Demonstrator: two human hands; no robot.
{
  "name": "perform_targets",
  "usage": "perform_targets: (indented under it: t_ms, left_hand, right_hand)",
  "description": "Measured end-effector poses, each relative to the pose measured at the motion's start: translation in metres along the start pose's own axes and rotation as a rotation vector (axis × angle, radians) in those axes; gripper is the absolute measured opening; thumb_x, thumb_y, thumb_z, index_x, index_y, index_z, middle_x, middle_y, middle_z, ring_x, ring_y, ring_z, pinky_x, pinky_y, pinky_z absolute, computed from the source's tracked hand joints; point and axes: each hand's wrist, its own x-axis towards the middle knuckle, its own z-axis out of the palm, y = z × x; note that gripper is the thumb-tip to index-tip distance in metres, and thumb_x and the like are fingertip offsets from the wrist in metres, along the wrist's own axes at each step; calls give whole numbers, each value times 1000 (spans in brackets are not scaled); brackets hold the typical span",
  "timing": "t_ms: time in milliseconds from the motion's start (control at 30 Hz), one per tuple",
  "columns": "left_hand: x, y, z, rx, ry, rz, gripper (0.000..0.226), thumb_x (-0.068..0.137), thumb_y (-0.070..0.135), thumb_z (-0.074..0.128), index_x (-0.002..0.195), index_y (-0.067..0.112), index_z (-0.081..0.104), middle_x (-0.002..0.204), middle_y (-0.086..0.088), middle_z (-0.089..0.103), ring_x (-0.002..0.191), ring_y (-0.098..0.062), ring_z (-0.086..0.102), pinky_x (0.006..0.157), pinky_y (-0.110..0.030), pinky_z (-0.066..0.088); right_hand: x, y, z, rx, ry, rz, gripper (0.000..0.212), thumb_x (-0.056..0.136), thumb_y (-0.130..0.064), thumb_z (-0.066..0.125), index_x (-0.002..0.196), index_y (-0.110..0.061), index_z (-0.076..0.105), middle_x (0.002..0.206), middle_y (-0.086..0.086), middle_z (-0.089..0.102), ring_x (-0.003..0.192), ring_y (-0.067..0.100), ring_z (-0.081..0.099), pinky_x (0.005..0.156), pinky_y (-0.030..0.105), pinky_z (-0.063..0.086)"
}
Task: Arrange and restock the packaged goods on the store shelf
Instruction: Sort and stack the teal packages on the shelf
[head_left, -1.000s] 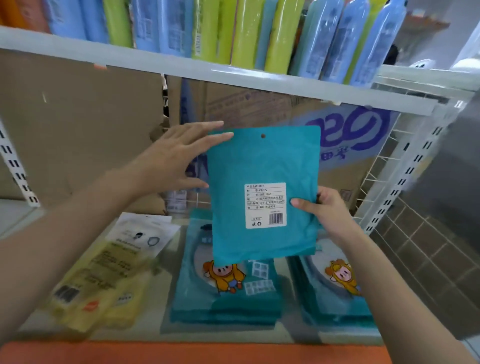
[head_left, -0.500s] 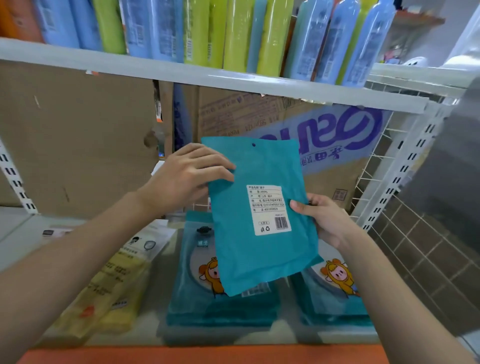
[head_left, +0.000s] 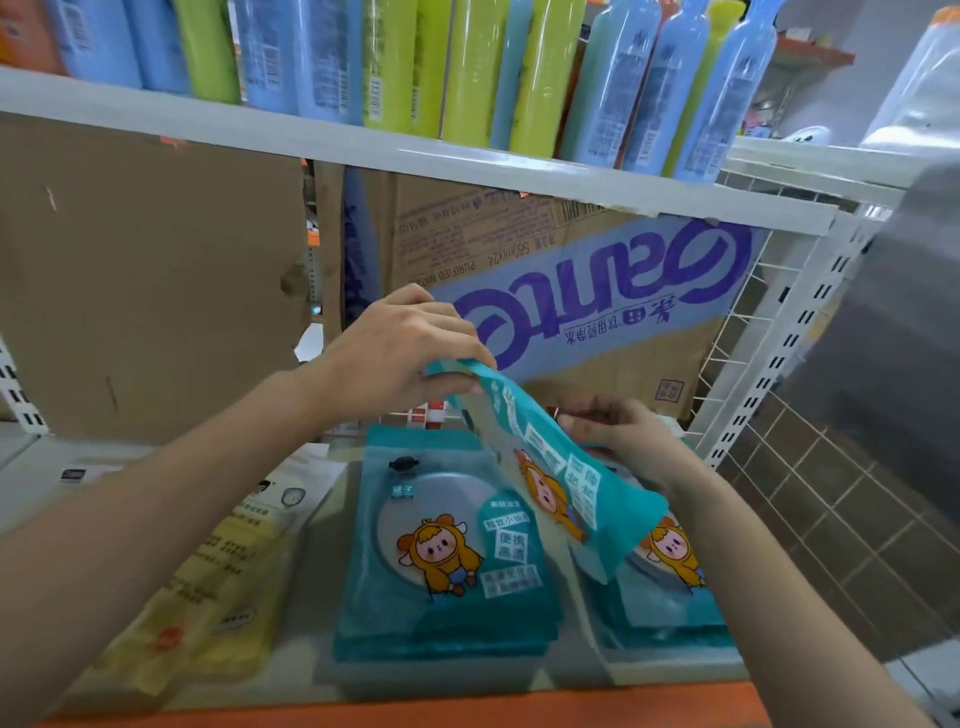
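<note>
white store shelf with an orange front edge, cardboard boxes behind, bottles on the tier above. teal mirror packet hangs tilted over two teal stacks; left grip pinches its top edge, right grip holds its right side.

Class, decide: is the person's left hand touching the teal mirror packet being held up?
Touching. The head view shows the left hand pinching the teal mirror packet at its top edge.
</note>
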Motion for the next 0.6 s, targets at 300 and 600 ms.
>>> perform_targets:
  t_ms: [300, 600]
  left_hand:
    - [24, -4, 4, 178, -114, -78, 17, 77, 34, 71, 92, 26, 71, 90, 12, 70, 85, -12, 64, 77, -31, 35]
    - [66, 4, 17, 298, -348, -176, 28, 87, 43, 56, 111, 32, 63, 113, 18, 62, 107, -6, 51, 94, -28, 19]
  right_hand:
    - [-51, -56, -7, -336, -162, -335, 66, 63, -73, 63, 112, -29, 60, 108, -9, 68, 97, 4, 65, 85, 27, 54]
    - [-31, -33, -19, -975, 89, -335, 24, 88, -36, 60, 105, -20, 58, 108, -4, 66, 93, 11, 62, 76, 34, 56]
